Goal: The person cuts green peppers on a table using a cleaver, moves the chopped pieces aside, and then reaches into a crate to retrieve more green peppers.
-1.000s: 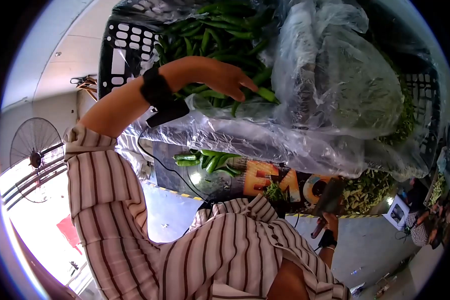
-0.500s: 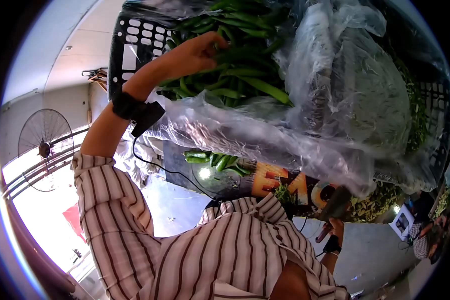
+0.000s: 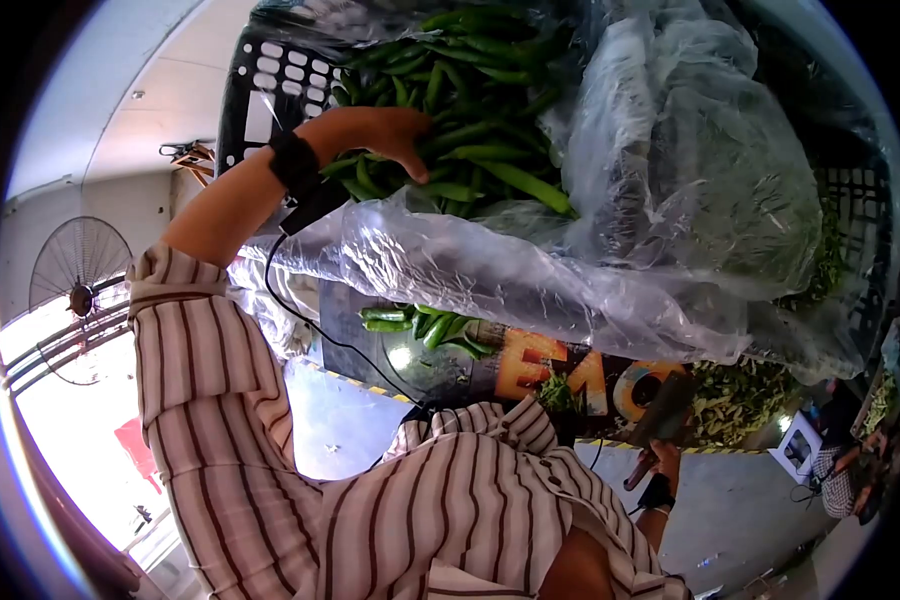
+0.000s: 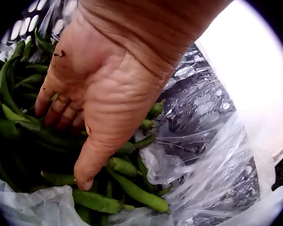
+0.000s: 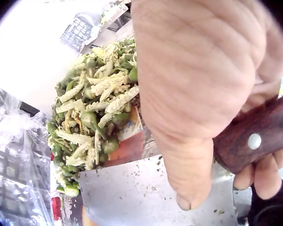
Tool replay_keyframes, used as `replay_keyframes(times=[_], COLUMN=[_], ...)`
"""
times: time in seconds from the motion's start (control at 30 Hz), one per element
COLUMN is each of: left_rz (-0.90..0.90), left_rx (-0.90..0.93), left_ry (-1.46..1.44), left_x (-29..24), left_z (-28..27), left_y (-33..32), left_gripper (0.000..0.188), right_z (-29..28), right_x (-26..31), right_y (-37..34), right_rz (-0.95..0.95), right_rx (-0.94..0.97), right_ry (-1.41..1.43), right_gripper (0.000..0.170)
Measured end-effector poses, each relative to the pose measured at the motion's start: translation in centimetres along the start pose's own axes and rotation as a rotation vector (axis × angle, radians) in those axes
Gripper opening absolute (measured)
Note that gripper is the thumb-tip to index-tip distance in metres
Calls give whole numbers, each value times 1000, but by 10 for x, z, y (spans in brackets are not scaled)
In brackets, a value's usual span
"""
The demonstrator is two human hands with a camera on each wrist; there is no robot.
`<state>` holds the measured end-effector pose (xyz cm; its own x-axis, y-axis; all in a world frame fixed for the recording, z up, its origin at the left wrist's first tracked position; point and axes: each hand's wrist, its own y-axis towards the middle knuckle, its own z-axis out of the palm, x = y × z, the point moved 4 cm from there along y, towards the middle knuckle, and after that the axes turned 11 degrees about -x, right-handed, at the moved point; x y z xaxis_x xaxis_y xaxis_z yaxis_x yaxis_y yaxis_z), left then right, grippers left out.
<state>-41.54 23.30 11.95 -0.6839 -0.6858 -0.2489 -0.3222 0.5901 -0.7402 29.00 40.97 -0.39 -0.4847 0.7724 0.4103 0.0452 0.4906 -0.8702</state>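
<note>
My left hand [image 3: 395,135] reaches into the near left part of a pile of long green peppers [image 3: 510,130]. In the left wrist view, the fingers of that hand [image 4: 115,89] dip among the peppers [image 4: 137,190], thumb spread apart from them; nothing shows pinched between. Lower right in the head view, my right hand [image 3: 664,458] holds a cleaver [image 3: 665,405]. The right wrist view has the hand [image 5: 198,80] wrapped round the riveted wooden handle [image 5: 273,129], its thumb lying against the broad blade [image 5: 127,190], whose surface carries small specks.
A black perforated crate [image 3: 232,125] holds the peppers, with clear plastic [image 3: 470,265] over its near side. Several peppers [image 3: 435,328] lie on the board below. Beside the blade is a heap of pepper tops and seed cores [image 5: 92,117]. A cable [image 3: 320,330] hangs from the left wrist.
My left hand has gone from the pile's right side to its upper left, then down to the near left edge. Its thumb and fingers are now spread. The right hand keeps holding the cleaver.
</note>
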Motion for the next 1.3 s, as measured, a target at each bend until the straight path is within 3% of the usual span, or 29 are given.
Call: replay_keyframes(times=[0.2,0.27,0.37,0.5,0.57,0.6,0.73,0.8,0.87,0.93,1.0,1.13,1.23,1.27,1.3], left_rz=[2,30,-103,-3,-172,-171,-145,92,80,124,8,-4,-98,-131,-191], left_rx=[-32,-92,59,-18,92,88,-46,-402,-480,-631,-775,-997,-1067,-1134,-1088], left_ry=[-24,-3,-3,-104,-83,-82,-147,-520,-492,-563,-496,-684,-665,-763,-827], left_x=[-14,-15,-21,-10,-10,-11,-1,7,11,14,19,11,-5,-24,-26], left_z=[16,19,20,25,23,16,-22,-45,-67,-75,-78,-43,9,32,58], left_y=[4,4,0,0,-9,-13,-44,-65,-96,-131,-170,-246,-291,-303,-309], left_gripper=[94,87,69,64,59,59,53,47,55,51,46,42,35,36,37], right_z=[0,-3,2,4,5,5,3,2,3,5,5,6,5,4,4], right_x=[0,-1,6,10,10,9,8,3,3,6,11,7,5,4,6], right_y=[-2,2,-4,-9,-8,-8,-5,0,0,0,-1,8,14,13,13], right_rz=[18,20,24,7,-21,-43,7,-27,-31,-36,-96,-168,-124,-112,-120], right_rx=[-8,6,11,15,29,41,85,72,90,107,94,235,282,284,300], right_ry=[9,-6,-63,-113,-115,-115,-117,-9,8,22,-93,-32,-6,-31,-60], right_gripper=[15,15,16,17,21,25,16,17,18,20,20,25,25,25,23])
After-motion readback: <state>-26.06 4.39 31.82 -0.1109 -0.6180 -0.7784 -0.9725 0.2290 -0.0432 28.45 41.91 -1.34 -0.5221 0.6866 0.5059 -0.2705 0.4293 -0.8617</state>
